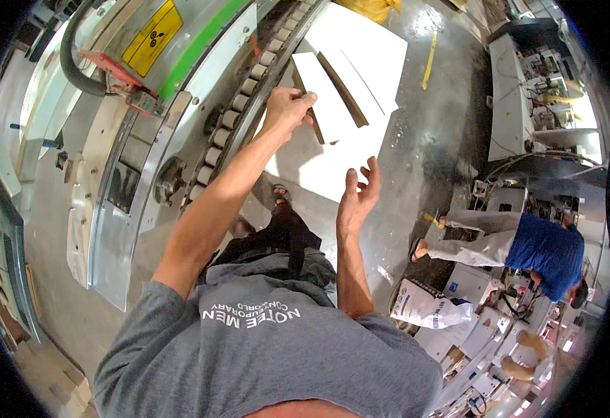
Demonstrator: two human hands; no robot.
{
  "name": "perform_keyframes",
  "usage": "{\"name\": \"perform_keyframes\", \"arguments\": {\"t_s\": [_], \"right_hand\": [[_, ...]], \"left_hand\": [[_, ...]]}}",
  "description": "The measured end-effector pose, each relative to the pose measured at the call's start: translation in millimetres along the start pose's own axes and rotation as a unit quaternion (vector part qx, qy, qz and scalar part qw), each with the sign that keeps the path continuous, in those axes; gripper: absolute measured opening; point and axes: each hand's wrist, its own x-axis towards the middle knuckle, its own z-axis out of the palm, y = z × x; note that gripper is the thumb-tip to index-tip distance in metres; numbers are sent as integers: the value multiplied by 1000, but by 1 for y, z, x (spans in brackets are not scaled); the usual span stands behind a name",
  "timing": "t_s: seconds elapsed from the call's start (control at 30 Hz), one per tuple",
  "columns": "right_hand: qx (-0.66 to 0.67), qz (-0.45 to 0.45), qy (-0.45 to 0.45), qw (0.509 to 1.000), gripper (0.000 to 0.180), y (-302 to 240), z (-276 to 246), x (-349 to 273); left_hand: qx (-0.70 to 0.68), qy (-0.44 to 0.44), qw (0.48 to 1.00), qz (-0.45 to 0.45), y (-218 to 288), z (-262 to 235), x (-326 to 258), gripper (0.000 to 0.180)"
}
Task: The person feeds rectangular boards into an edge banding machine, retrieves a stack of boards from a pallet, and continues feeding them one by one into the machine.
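My left hand [291, 110] is closed on the near left edge of a narrow white board [324, 94], its thumb by the top face. The board has brown edges and lies slanted over a larger white panel surface [381, 56]. Alongside it on the right runs a dark brown edge strip [343, 90]; whether this belongs to a second board I cannot tell. My right hand [359, 198] is held up near the panel's near right side, palm turned inward and fingers apart, with nothing in it.
On the left stands a long machine [200, 45] with a green stripe and a row of pale rollers [239, 102]. A black hose [71, 66] curves over it. To the right, a person in blue [545, 244] bends at other equipment. A white sack [427, 306] stands nearby.
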Motion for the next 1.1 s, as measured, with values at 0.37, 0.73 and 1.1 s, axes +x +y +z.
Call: {"name": "perform_keyframes", "arguments": {"t_s": [0.37,0.73,1.1], "right_hand": [[250,151,-272,917,38,-54,44,-26],[2,-96,-503,859,35,1,72,-87],[203,7,-672,712,37,-118,143,-169]], "left_hand": [[116,-69,986,101,-5,-58,-93,30],[243,157,928,236,-25,-156,-215,54],[484,376,769,184,-28,-312,-324,53]]}}
